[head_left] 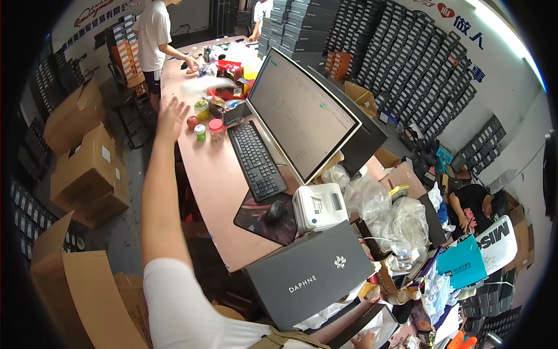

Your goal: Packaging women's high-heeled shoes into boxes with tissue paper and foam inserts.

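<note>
My left arm reaches far forward along the table's left edge. Its hand [172,118] is open, fingers spread and slightly blurred, holding nothing. Just beyond it, a white object [204,85], smeared by motion, shows above the table; its kind cannot be made out. At the lower edge, only part of my right hand [364,340] shows, its fingers lying on white paper in an open dark box [354,326]. A closed grey shoe box [308,273] lies between my arms. Near my left hand stand a red-lidded jar [217,129], a small green jar [200,132] and a red apple [192,122].
A monitor [302,110], keyboard [256,160], mouse [274,212] and white label printer [319,206] stand on the pink table [203,186]. Clear plastic bags [401,221] crowd the right. Cardboard cartons [90,174] line the left floor. A person [154,46] stands at the far end; another [474,206] sits right.
</note>
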The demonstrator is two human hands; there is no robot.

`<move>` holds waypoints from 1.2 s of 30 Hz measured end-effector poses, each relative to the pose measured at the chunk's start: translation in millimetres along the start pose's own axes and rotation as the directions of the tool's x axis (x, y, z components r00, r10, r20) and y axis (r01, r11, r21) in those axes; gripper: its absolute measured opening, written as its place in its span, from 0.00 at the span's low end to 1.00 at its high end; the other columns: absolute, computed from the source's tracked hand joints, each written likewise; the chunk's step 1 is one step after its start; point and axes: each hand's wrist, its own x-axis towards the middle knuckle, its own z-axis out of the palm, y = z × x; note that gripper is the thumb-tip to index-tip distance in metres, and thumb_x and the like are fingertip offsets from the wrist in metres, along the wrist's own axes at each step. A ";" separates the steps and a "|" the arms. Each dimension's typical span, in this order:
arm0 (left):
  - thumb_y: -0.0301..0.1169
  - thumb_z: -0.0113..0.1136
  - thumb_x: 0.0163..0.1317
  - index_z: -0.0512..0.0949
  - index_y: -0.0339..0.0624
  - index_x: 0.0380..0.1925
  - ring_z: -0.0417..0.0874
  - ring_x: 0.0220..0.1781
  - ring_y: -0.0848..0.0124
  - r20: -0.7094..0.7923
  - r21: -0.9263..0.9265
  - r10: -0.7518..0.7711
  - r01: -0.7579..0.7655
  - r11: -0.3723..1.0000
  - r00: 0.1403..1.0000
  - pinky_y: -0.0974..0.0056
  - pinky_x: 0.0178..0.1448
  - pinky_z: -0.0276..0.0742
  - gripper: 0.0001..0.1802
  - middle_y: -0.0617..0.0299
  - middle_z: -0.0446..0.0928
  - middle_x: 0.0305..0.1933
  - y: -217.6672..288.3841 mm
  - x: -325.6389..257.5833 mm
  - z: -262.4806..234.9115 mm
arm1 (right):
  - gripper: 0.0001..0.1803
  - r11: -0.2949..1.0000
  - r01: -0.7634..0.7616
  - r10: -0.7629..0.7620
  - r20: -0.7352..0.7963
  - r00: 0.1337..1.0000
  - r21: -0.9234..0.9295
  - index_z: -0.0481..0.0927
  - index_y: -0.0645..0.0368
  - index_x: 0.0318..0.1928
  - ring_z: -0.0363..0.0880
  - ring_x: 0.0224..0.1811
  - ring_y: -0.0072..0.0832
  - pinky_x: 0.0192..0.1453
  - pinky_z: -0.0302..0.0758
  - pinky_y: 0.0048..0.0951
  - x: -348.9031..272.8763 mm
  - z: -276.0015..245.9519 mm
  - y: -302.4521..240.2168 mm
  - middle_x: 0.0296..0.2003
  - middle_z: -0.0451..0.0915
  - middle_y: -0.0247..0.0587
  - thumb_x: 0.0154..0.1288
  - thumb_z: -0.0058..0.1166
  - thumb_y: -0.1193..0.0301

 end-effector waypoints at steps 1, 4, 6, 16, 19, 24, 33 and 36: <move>0.31 0.54 0.65 0.57 0.44 0.66 0.68 0.62 0.62 -0.188 0.158 0.002 0.028 0.987 0.982 0.54 0.66 0.69 0.31 0.47 0.70 0.52 -6.2 12.7 12.7 | 0.32 0.999 -0.029 0.029 0.003 1.000 0.015 0.72 0.55 0.58 0.56 0.69 0.51 0.70 0.51 0.57 -6.8 -0.6 -5.3 0.63 0.67 0.52 0.65 0.44 0.44; 0.33 0.56 0.64 0.56 0.46 0.67 0.71 0.44 0.68 -0.005 0.432 -0.288 0.262 0.863 0.958 0.56 0.55 0.73 0.33 0.57 0.71 0.46 -79.4 30.2 -39.7 | 0.33 0.997 -0.061 0.063 -0.033 0.997 0.044 0.70 0.55 0.60 0.54 0.70 0.51 0.71 0.48 0.58 -1.1 8.5 -10.0 0.64 0.65 0.54 0.64 0.44 0.44; 0.34 0.58 0.63 0.56 0.47 0.67 0.73 0.36 0.71 0.022 0.615 -0.458 0.349 0.707 0.889 0.57 0.47 0.76 0.34 0.61 0.71 0.43 -126.3 1.9 -64.5 | 0.35 0.991 -0.096 0.103 -0.071 0.992 0.092 0.69 0.54 0.62 0.52 0.70 0.51 0.71 0.45 0.59 14.0 52.9 4.2 0.64 0.64 0.55 0.64 0.44 0.43; 0.39 0.48 0.69 0.61 0.53 0.64 0.79 0.47 0.62 -0.003 0.499 -0.668 0.580 0.644 0.744 0.58 0.49 0.78 0.25 0.56 0.74 0.52 -156.0 -131.2 -138.7 | 0.27 0.996 0.079 -0.059 -0.422 0.905 0.029 0.81 0.58 0.47 0.64 0.63 0.46 0.71 0.45 0.61 10.3 90.9 22.4 0.51 0.78 0.45 0.54 0.57 0.49; 0.36 0.49 0.69 0.66 0.43 0.60 0.78 0.50 0.64 0.153 0.515 -0.652 0.503 0.694 0.743 0.58 0.54 0.75 0.21 0.57 0.74 0.51 -100.9 -131.2 -130.9 | 0.28 0.994 0.067 -0.031 -0.386 0.922 0.081 0.77 0.59 0.51 0.60 0.66 0.47 0.71 0.46 0.59 4.2 76.7 12.9 0.53 0.75 0.49 0.58 0.56 0.52; 0.36 0.44 0.70 0.60 0.39 0.66 0.69 0.62 0.67 0.302 0.444 -0.498 0.342 0.828 0.813 0.64 0.65 0.63 0.26 0.57 0.66 0.65 10.9 -183.0 -42.7 | 0.20 0.687 0.225 0.248 -0.514 0.821 0.691 0.76 0.62 0.51 0.73 0.56 0.50 0.62 0.68 0.43 -49.5 15.5 21.1 0.50 0.76 0.57 0.58 0.52 0.69; 0.28 0.62 0.54 0.78 0.32 0.37 0.81 0.34 0.66 0.397 0.885 -0.894 0.170 0.432 0.206 0.68 0.38 0.76 0.12 0.53 0.79 0.38 13.1 -598.0 142.4 | 0.17 0.343 0.313 0.139 -0.377 0.916 0.886 0.78 0.65 0.46 0.81 0.37 0.40 0.42 0.77 0.33 -141.3 21.0 90.7 0.36 0.82 0.51 0.65 0.55 0.65; 0.31 0.63 0.54 0.78 0.32 0.44 0.77 0.50 0.47 0.600 0.587 -0.800 -0.684 0.434 0.007 0.56 0.56 0.73 0.18 0.45 0.78 0.46 -70.7 -661.0 114.1 | 0.17 0.306 0.416 0.048 -0.451 0.891 0.856 0.77 0.64 0.49 0.80 0.38 0.41 0.43 0.76 0.35 -152.9 21.7 73.0 0.40 0.80 0.52 0.64 0.56 0.65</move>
